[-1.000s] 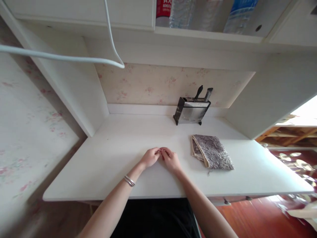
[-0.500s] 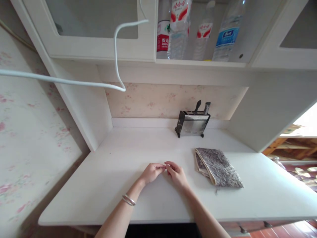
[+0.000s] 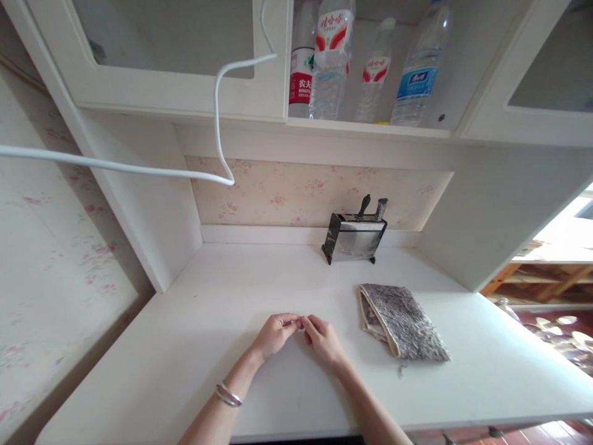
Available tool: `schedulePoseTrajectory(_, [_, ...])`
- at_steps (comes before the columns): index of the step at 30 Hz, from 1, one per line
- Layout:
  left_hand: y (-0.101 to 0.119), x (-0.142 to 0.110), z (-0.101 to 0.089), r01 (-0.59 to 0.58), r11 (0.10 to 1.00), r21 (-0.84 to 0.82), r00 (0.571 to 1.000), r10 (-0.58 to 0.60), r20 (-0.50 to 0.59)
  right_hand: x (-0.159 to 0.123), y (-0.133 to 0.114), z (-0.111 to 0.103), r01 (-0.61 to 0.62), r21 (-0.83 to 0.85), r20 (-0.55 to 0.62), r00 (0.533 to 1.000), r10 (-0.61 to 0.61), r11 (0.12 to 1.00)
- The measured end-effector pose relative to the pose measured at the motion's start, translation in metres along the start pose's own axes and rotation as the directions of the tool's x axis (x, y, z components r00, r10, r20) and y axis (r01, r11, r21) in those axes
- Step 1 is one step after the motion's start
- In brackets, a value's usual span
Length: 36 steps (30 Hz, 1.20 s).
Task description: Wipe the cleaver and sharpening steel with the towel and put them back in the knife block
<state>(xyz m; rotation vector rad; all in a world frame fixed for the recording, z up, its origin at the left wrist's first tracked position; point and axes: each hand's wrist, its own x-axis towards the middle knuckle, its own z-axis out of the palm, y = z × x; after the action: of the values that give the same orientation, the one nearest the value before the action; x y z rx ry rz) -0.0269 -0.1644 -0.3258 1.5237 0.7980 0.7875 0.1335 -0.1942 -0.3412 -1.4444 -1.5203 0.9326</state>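
Observation:
Both hands rest on the white desk top (image 3: 194, 321) near its middle, fingertips touching each other. My left hand (image 3: 274, 334) has curled fingers and a silver bangle (image 3: 227, 395) on its wrist. My right hand (image 3: 322, 339) is curled too, its fingertips meeting those of the left. Nothing that I can name shows between the fingers. A folded grey patterned cloth (image 3: 401, 320) lies flat on the desk a hand's width to the right of my right hand.
A dark metal knife rack (image 3: 354, 237) with two handles stands at the back wall. Several water bottles (image 3: 330, 59) stand on the open shelf above. A white cable (image 3: 139, 165) hangs across the left. Cabinet sides wall the desk left and right.
The view tilted up from the desk edge, bringing the shelf and bottles into sight. Both hands stayed together on the desk with fingertips touching.

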Motion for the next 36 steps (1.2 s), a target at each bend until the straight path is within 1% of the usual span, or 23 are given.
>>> schedulePoseTrajectory(3, [-0.0016,-0.0009,-0.0002,0.011,1.0,0.004,1.0,-0.011,-0.014,0.0005,0.0037,0.0018,-0.006,-0.033,-0.005,1.0,0.006,0.999])
schedulePoseTrajectory(10, [0.0003,-0.0014,0.0005,0.025,0.999,0.025,1.0,-0.025,-0.01,0.0007,0.0038,-0.0006,-0.023,0.079,0.032,0.999,0.021,0.997])
schedulePoseTrajectory(24, [0.0043,-0.0015,0.0017,0.044,0.997,0.056,0.999,-0.043,-0.013,-0.0014,0.0034,-0.0027,-0.03,0.104,0.03,0.999,0.027,0.994])
schedulePoseTrajectory(30, [0.0016,-0.0007,0.002,0.052,0.997,0.065,0.998,-0.05,-0.031,-0.0007,0.0031,-0.0026,-0.029,0.033,0.029,0.999,0.029,0.999])
schedulePoseTrajectory(36, [-0.0028,0.0004,0.0021,0.091,0.993,0.074,0.995,-0.087,-0.055,-0.0023,0.0042,-0.0042,0.01,-0.022,0.03,1.0,-0.009,1.0])
